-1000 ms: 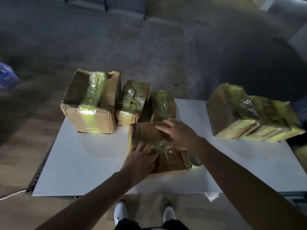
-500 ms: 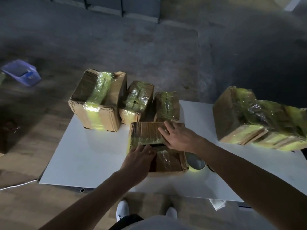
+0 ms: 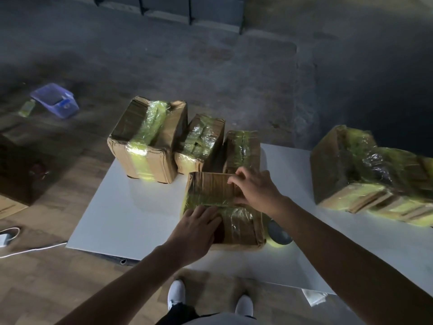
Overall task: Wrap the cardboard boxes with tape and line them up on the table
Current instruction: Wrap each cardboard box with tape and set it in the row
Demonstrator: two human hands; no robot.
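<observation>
Box being taped (image 3: 208,186) sits on the white tabletop (image 3: 131,212) at the middle of the near edge, top flaps closed, with a band of yellow-green tape (image 3: 206,203) across its top. Left hand (image 3: 196,228) lies on the near-left part of the box top, fingers fairly straight and pressing down, holding nothing. Right hand (image 3: 256,190) is on the far-right part of the top, fingers bent with tips on the far flap and thumb near the tape band; can't tell if it pinches tape or only presses. Tape roll (image 3: 278,233) lies on the tabletop touching the box's right side, partly hidden behind the right forearm.

Three taped boxes stand in a row at the far left corner: big box (image 3: 147,141), middle box (image 3: 201,141) touching it, small box (image 3: 242,148) just beside that and right behind the worked box. Pile of taped boxes (image 3: 365,170) sits toward the right edge, well apart from the row.

On the floor: a purple tub (image 3: 55,99) far left, a white cable (image 3: 35,249), and white shoes (image 3: 177,294) below the near edge.
</observation>
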